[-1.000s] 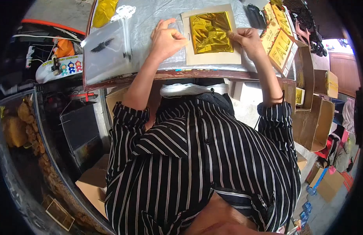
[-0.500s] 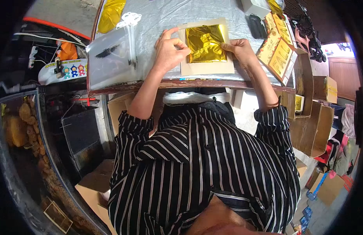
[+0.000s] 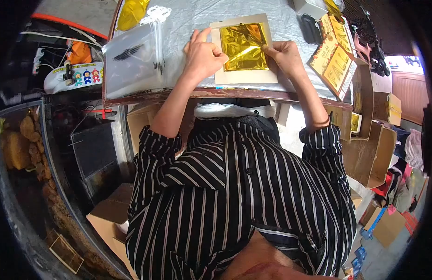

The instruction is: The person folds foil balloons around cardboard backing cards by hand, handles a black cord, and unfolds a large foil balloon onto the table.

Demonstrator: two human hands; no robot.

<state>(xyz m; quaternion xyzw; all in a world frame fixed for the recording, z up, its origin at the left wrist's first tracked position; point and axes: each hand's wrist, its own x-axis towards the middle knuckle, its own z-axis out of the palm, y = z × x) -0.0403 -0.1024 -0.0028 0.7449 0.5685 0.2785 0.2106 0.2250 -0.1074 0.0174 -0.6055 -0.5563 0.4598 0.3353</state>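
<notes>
A shiny gold foil packet [image 3: 244, 46] lies over a beige cardboard sheet [image 3: 246, 77] at the table's front edge. My left hand [image 3: 201, 57] is closed in a pinch, thumb and forefinger together at the packet's left edge; its other fingers rest beside the sheet's upper left. On the opposite side, my right hand [image 3: 285, 57] grips the packet's right edge, thumb on top of the foil and the other fingers curled by the sheet, partly hidden.
Clear plastic bags [image 3: 134, 60] lie left on the silver-covered table [image 3: 197, 18], below a gold bag [image 3: 132, 13]. To the right are printed "FALL" cards [image 3: 336, 70], a black case [image 3: 310, 29] and a white box [image 3: 310, 6]. Open cardboard boxes [image 3: 370, 154] stand at the lower right.
The foil's surface has shifted, with its folds and reflections now lying differently, and it looks flatter. Both hands stay at its sides. The whole view has tilted slightly.
</notes>
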